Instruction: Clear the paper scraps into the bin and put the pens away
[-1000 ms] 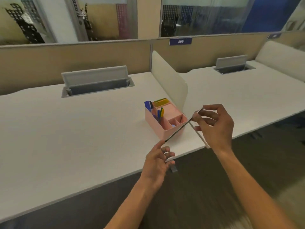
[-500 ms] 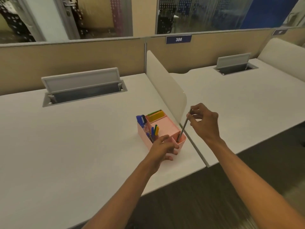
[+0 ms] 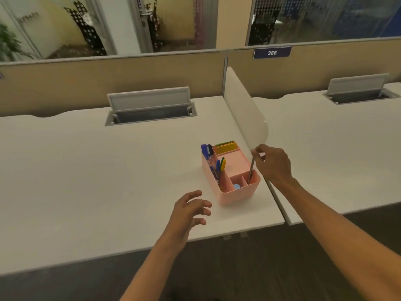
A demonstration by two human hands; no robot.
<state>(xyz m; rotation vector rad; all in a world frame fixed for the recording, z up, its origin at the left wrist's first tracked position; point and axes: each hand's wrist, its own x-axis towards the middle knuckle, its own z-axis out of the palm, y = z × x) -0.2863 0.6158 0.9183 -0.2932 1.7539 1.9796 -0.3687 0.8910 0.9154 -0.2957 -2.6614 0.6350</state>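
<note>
Counter (image 3: 108,181): white, bounded by a divider panel (image 3: 245,114) behind the organiser. Organiser (image 3: 231,174): pink, compartmented, set near the counter's front edge; coloured pens (image 3: 217,168) are stood in its left compartment. Right hand (image 3: 273,164): held just right of the organiser, closed around a dark pen (image 3: 251,168) whose tip is lowered into the near right compartment. Left hand (image 3: 188,210): held in front of the organiser, fingers spread, nothing grasped.

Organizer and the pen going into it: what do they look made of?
Organizer: looks like moulded plastic, matte pink, with rounded corners and thin, even dividers. Pen, pinched by the right hand with its tip in the near right compartment: thin, straight and grey, possibly metal or plastic; the image is too soft to tell.
</note>
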